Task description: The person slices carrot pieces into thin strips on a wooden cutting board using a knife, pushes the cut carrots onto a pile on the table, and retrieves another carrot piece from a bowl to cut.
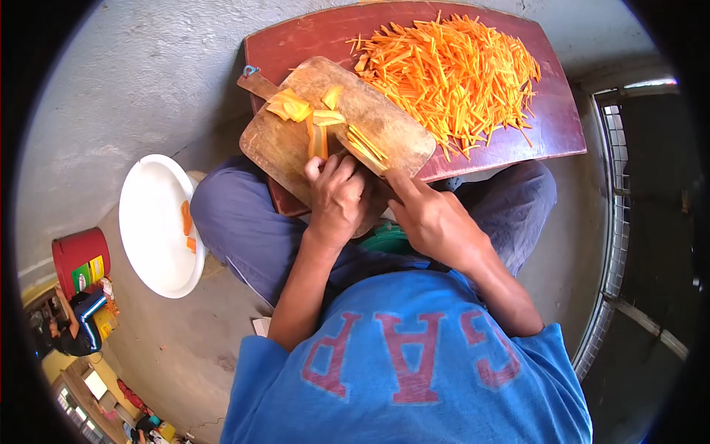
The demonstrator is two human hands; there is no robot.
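A wooden cutting board point(281, 140) lies tilted on the red table, over my lap. My left hand point(338, 194) has its fingers curled at the board's near edge, on an orange carrot slice point(317, 140). My right hand point(436, 222) is closed round a knife, mostly hidden by the hand; its blade point(362, 157) lies on the board with thin orange sticks point(367, 142) along it. Flat yellow-orange slices point(290, 106) rest near the board's far left part. Beyond the board, a large heap of orange sticks point(458, 74) covers part of the table.
The red table point(558, 111) stands against the wall. On the floor at left is a white basin point(151, 222) with a few orange pieces. A red bucket point(70, 255) and another person point(81, 325) are at far left. A green object point(387, 238) shows below the board.
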